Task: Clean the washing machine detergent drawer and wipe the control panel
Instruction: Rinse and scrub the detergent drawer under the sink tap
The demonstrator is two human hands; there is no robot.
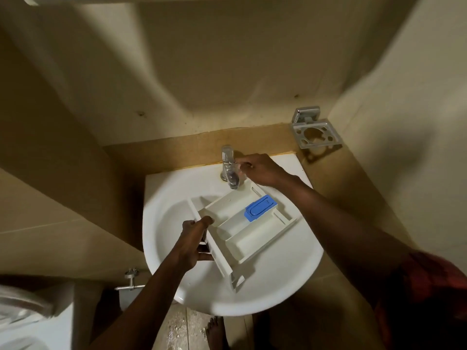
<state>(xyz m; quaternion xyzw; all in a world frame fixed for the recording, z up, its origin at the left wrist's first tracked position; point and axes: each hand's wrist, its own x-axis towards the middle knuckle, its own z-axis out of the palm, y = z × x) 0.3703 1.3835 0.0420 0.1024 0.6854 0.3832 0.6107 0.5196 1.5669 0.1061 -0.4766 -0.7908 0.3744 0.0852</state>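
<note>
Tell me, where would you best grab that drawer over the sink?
Probably by the front panel of the drawer, from the left, where the left hand grips it: that long bar gives an edge to wrap, and the far end sits under the tap.

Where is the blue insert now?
In the head view, the blue insert sits in the drawer, at its end nearest the tap, over the sink.

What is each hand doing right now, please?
Left hand: grips the detergent drawer by its front.
Right hand: fingers pinch the tap.
</note>
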